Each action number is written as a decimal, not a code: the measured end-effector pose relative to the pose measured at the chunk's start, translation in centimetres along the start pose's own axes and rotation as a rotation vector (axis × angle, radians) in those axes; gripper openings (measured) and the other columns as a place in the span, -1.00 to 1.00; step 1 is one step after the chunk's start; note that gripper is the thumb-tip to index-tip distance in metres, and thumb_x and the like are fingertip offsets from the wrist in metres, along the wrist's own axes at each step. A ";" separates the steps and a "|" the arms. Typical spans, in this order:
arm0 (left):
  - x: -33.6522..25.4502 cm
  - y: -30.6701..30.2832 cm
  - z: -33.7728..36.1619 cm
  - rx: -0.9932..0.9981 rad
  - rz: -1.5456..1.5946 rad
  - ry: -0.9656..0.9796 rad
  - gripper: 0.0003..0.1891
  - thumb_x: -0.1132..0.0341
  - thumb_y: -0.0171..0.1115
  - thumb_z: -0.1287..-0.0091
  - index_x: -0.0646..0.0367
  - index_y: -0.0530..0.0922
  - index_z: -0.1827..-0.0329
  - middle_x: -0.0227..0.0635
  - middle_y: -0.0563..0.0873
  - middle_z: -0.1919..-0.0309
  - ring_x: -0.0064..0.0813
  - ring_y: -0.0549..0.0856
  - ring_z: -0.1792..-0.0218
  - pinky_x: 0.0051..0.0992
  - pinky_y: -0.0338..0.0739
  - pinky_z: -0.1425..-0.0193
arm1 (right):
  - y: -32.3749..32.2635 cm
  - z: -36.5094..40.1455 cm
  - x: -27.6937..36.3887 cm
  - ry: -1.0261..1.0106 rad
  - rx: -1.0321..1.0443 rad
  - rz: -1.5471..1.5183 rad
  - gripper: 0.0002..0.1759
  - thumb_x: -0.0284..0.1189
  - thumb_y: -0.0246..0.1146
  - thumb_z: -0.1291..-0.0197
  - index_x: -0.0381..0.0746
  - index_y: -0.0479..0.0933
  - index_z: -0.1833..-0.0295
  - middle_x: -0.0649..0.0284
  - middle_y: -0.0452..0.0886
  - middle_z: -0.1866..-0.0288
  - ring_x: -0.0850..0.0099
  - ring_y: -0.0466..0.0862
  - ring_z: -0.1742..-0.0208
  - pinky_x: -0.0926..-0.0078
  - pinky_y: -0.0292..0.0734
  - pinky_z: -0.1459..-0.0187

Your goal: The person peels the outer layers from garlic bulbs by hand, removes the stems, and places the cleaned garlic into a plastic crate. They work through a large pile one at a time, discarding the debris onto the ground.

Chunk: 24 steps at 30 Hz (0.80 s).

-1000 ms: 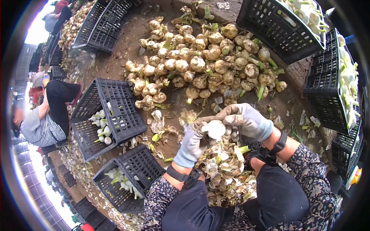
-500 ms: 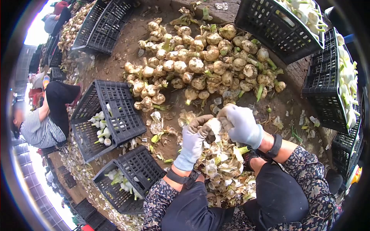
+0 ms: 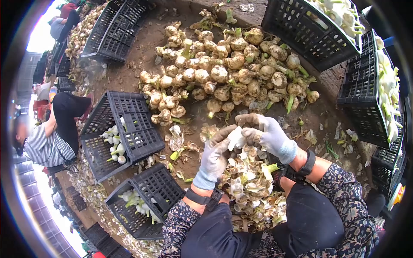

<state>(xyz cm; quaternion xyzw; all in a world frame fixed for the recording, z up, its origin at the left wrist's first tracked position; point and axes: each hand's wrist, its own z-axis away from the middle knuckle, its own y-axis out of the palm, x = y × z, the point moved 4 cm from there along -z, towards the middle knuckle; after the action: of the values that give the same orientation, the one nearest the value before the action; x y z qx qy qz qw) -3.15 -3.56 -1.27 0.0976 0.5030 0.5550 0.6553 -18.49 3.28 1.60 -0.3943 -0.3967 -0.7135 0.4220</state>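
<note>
Left hand point(image 3: 213, 158) and right hand point(image 3: 270, 136) grip one white garlic bulb point(image 3: 236, 139). Left black crate point(image 3: 138, 125) contains several trimmed bulbs point(image 3: 117, 149); upper-right crate point(image 3: 307, 32) heaped.

Person in a striped top point(image 3: 49, 144) sitting over on the left, another person point(image 3: 57, 28) further back, crumpled pale scrap point(image 3: 247, 7) up top.

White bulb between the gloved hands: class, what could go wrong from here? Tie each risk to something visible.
The white bulb could slip, as the left hand and right hand meet it only with their fingers. If dropped, it might be hard to spot among the pale peelings below. A knock to the upper-right crate might spill some stalked bulbs, which reach its rim.
</note>
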 end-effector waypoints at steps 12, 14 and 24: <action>0.3 1.2 -0.3 -0.065 -0.126 0.301 -0.37 0.33 0.32 -0.24 0.28 0.29 -0.35 -0.17 0.54 -0.17 -0.32 0.54 -0.20 -0.31 0.40 -0.35 | 0.8 0.6 1.9 -0.335 -0.282 0.566 -0.93 -0.49 0.24 -0.24 -0.27 0.52 0.23 0.17 0.61 0.38 0.34 0.66 0.36 0.47 0.55 0.30; 1.3 -1.0 -0.9 -0.166 -0.039 0.250 -0.31 0.07 0.33 -0.29 0.29 0.28 -0.34 -0.20 0.57 -0.10 -0.38 0.57 -0.12 -0.33 0.43 -0.29 | 1.7 0.8 0.7 -0.389 -0.247 0.665 -0.90 -0.49 0.28 -0.17 -0.21 0.49 0.24 0.12 0.58 0.35 0.14 0.65 0.33 0.34 0.54 0.31; 1.7 -0.5 -0.8 -0.194 -0.065 0.026 -0.56 0.10 0.12 -0.43 0.25 0.44 -0.19 -0.21 0.69 0.13 -0.42 0.66 0.12 -0.46 0.53 0.09 | 1.8 0.8 0.4 -0.408 -0.207 0.646 -0.88 -0.49 0.28 -0.18 -0.25 0.49 0.21 0.06 0.62 0.28 0.09 0.66 0.26 0.31 0.57 0.27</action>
<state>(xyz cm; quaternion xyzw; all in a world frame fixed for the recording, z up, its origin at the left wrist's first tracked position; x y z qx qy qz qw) -3.68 -2.69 -2.96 0.0101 0.4584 0.5806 0.6728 -16.77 3.28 2.69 -0.6728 -0.2538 -0.4872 0.4955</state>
